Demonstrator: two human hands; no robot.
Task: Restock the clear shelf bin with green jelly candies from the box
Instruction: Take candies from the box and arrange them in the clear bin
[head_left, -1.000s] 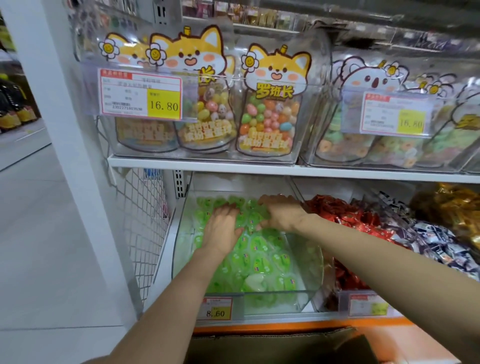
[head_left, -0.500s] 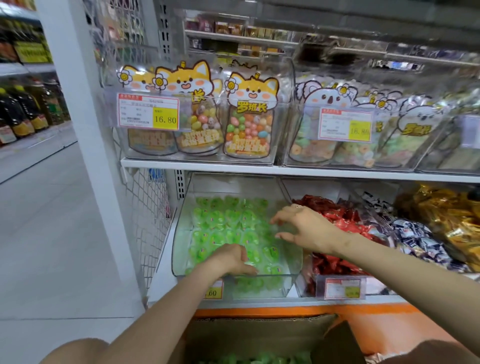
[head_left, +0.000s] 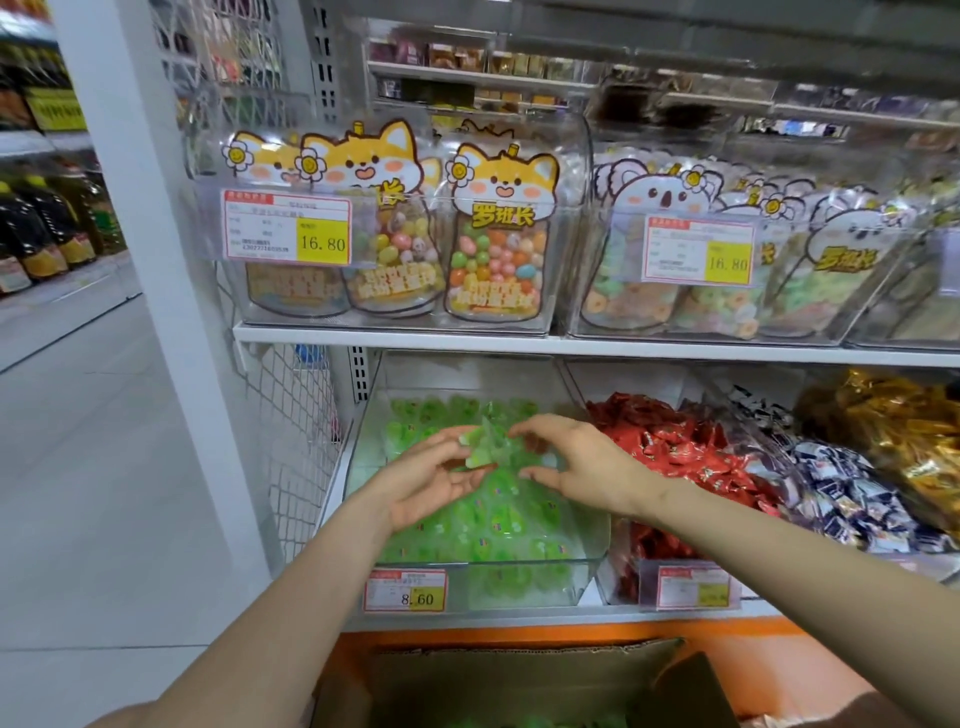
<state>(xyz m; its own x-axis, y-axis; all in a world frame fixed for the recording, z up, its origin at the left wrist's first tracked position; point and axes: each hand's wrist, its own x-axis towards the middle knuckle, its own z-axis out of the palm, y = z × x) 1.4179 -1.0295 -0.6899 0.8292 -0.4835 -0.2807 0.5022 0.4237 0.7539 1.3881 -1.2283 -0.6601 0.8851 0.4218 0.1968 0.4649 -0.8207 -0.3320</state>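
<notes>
Over the clear shelf bin, the left hand is pinching seemingly light, soft, slippery-wrapped green jelly candies by their edges, while the right hand, at three o'clock, is hovering loosely spread, gripping nothing.

Bin: open at the top, reached only through the gap under the upper shelf. Both hands occupy the middle of that gap: left hand pinching a candy, right hand just beside it, fingers spread. Free room lies towards the bin's rear wall and front rim. Mesh closes the left side. Red sweets bank up on the right. Box stands open below.
</notes>
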